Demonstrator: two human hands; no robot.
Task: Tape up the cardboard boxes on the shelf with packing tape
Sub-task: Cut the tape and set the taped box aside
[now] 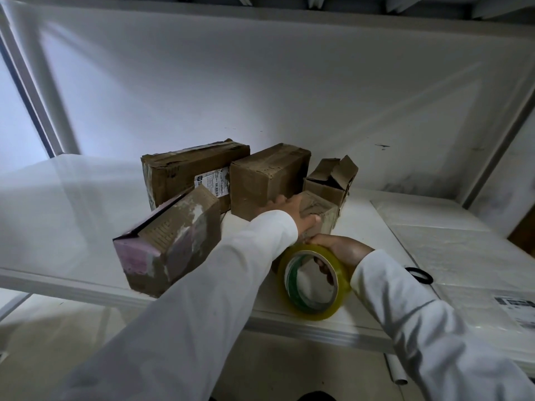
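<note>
Several worn cardboard boxes stand on a white shelf (72, 204). My left hand (295, 214) lies on top of a small brown box (322, 214) in the middle, fingers spread flat over it. My right hand (344, 250) grips a yellowish roll of packing tape (314, 282) with a green core, just in front of that box. Its fingers reach through the roll's hole. Behind are a long box with a shipping label (185, 172), a squarish box (269, 178) and a small box with open flaps (330, 180). A box with pink faces (168, 241) leans at the front left.
A black hair tie (419, 275) lies on flat white packages (463, 256) at the right of the shelf. The shelf's front edge (318, 328) runs below the tape roll. White uprights frame both sides, with another shelf overhead.
</note>
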